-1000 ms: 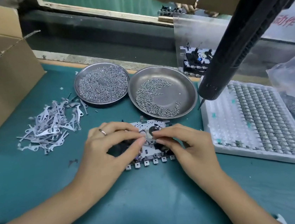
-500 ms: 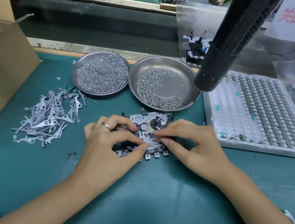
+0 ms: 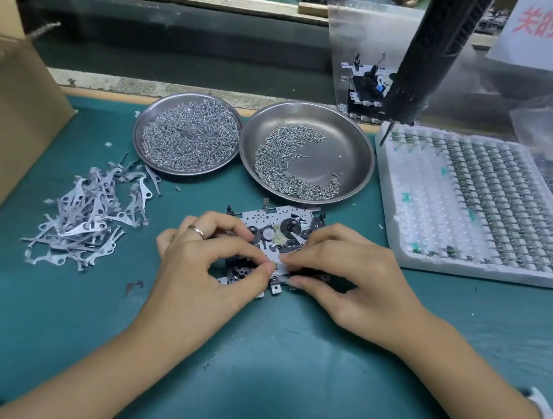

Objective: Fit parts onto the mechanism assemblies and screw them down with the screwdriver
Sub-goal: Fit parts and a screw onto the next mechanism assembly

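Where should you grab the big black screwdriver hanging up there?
Probably the thick black body of the screwdriver, just above its narrow tip. It hangs slanted over the white tray, tip down, so the right hand would likely reach up and wrap around it from below.
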{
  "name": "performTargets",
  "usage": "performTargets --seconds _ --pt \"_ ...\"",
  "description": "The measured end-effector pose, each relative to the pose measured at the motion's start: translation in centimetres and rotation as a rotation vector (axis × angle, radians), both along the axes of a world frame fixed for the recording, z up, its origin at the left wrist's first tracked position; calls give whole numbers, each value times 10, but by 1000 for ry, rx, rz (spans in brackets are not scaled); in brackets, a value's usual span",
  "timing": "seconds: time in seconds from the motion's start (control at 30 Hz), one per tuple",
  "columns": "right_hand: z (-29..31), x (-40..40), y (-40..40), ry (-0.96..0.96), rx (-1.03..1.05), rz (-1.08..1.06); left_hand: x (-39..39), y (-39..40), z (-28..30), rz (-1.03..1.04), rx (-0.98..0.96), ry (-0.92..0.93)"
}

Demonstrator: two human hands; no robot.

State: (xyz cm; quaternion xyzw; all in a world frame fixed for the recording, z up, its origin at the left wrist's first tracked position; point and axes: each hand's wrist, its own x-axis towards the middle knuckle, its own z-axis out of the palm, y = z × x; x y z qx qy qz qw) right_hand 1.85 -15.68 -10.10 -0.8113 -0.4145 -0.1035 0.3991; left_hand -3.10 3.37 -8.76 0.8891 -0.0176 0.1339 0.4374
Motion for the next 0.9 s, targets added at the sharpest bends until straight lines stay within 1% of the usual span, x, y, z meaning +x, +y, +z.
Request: performTargets --seconds 0.17,0.3,0.4,0.57,0.63,0.77,0.87,0.9 --pt "-6 -6 3 -42 34 -67 0 2 0 -14 -4 8" --pt "-10 -10 8 -82 23 -112 0 3 0 -30 6 12" --pt "-7 -9 8 -46 39 -104 1 4 1 -36 16 22" --pt "0 -8 4 164 234 -181 2 5 2 -43 43 36" --pt "1 -8 4 203 281 -239 2 5 3 -46 64 23" --pt "2 -8 6 216 336 -299 3 5 6 -49 90 -9" --pt "1 -8 6 184 352 -320 16 16 13 -3 -10 -91" --pt "1 -8 7 158 346 -324 24 23 16 39 -5 -127"
